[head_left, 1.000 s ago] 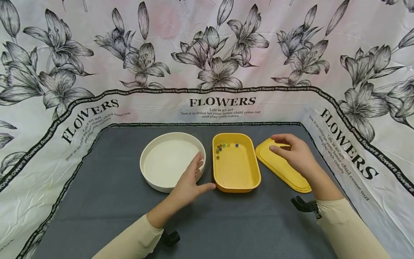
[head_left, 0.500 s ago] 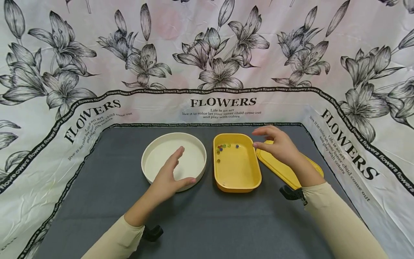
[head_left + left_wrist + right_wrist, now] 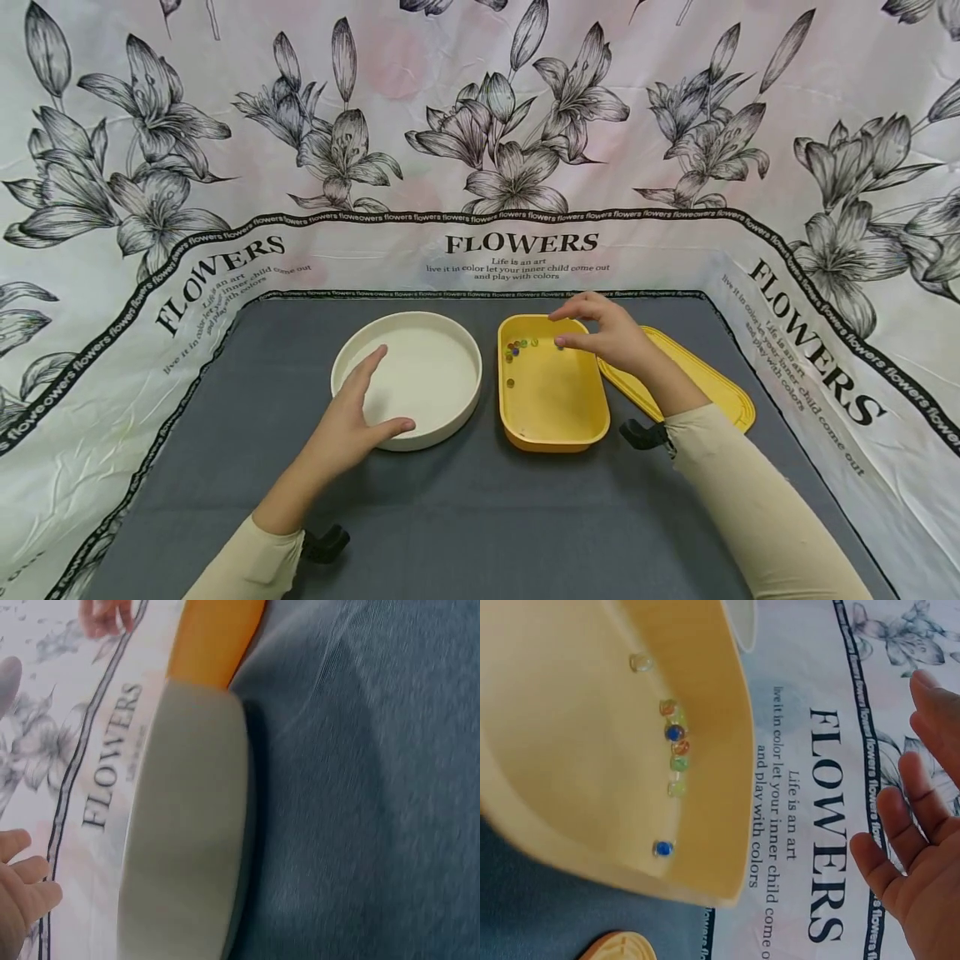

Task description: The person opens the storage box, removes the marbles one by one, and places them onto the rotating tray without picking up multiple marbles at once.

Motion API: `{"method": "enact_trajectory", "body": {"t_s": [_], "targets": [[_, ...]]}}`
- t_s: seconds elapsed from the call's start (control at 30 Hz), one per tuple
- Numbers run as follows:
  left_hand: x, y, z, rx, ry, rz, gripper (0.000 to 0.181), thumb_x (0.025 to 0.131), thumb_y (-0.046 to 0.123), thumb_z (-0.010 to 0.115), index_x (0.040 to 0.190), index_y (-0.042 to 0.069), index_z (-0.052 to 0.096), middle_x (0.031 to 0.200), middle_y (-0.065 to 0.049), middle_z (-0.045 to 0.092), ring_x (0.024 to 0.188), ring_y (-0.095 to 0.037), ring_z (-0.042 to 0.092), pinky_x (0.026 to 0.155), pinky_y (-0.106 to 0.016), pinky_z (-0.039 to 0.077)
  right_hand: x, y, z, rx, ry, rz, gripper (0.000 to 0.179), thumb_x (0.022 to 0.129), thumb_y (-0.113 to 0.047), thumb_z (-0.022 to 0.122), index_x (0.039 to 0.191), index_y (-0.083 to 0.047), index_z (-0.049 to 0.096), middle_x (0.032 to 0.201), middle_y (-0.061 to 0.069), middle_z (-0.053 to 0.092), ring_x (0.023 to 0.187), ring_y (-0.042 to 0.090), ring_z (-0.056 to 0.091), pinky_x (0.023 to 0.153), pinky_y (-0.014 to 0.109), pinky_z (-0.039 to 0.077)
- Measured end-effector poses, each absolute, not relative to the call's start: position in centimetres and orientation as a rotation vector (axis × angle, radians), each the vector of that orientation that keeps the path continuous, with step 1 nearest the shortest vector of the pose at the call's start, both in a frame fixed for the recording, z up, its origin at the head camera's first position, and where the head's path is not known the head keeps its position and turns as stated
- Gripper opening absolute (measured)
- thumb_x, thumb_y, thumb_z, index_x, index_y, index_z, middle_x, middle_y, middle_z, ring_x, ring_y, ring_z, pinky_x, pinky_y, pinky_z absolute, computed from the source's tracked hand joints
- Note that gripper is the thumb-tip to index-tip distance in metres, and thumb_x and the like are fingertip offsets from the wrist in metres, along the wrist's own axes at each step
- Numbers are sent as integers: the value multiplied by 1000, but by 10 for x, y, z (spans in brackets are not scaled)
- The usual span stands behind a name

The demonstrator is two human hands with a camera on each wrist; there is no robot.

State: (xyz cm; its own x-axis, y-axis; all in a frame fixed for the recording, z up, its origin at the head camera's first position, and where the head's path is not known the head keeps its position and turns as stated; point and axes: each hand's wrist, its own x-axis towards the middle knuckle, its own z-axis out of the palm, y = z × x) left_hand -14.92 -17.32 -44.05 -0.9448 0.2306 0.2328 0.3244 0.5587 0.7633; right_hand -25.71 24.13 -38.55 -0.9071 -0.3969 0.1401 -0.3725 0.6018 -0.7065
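My left hand (image 3: 345, 429) hovers above the near left rim of a round white dish (image 3: 427, 371), fingers extended, thumb spread, holding nothing. To the dish's right stands a yellow rectangular box (image 3: 558, 408) with rounded corners. Several small glass marbles (image 3: 679, 763) lie inside it along the far wall, among them a blue marble (image 3: 663, 848). My right hand (image 3: 618, 337) is over the far right part of the box, its fingers loosely bent and nothing between fingertips and thumb. In the right wrist view the fingers (image 3: 904, 832) appear beyond the box wall, apart from the marbles.
A flat yellow lid (image 3: 697, 371) lies right of the box, partly hidden by my right forearm. Dark grey cloth (image 3: 480, 533) covers the table. A white flower-printed fabric (image 3: 517, 250) rises behind and at both sides.
My right hand has moved left from the yellow lid to over the box. The lid's near end has shifted right. My left hand has drawn back left from between dish and box.
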Motion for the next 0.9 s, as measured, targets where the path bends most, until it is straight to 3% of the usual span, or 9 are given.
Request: {"method": "enact_trajectory", "body": {"t_s": [0.23,0.4,0.63,0.9], "targets": [[-153,-198,-446,-389,-2670,-1287,114,79,40,90,166,31,17,168,-10,26,152,-39,29,115,-68,34,-266,229,-390,-733,2766,-1121,35,89,-34,82,122,-23,75,120,3,57,109,24,54,90,44,50],[-154,-217,-453,-327,-2649,-1280,115,80,40,89,167,23,16,170,-9,20,155,-39,21,116,-71,28,-268,226,-396,-749,2749,-1070,35,89,-30,82,123,-23,75,112,1,55,106,23,50,85,42,44],[-157,-232,-462,-263,-2624,-1313,114,82,34,89,167,25,14,171,-8,17,156,-40,16,117,-73,23,-275,220,-405,-869,2740,-988,38,88,-29,83,124,-17,75,107,0,58,100,22,49,84,41,43],[-162,-241,-471,-229,-2625,-1330,113,83,33,88,167,24,13,171,-10,16,156,-41,15,117,-74,22,-286,209,-411,-953,2680,-847,33,87,-28,84,119,-28,77,103,-4,58,99,20,52,87,42,50]]}}
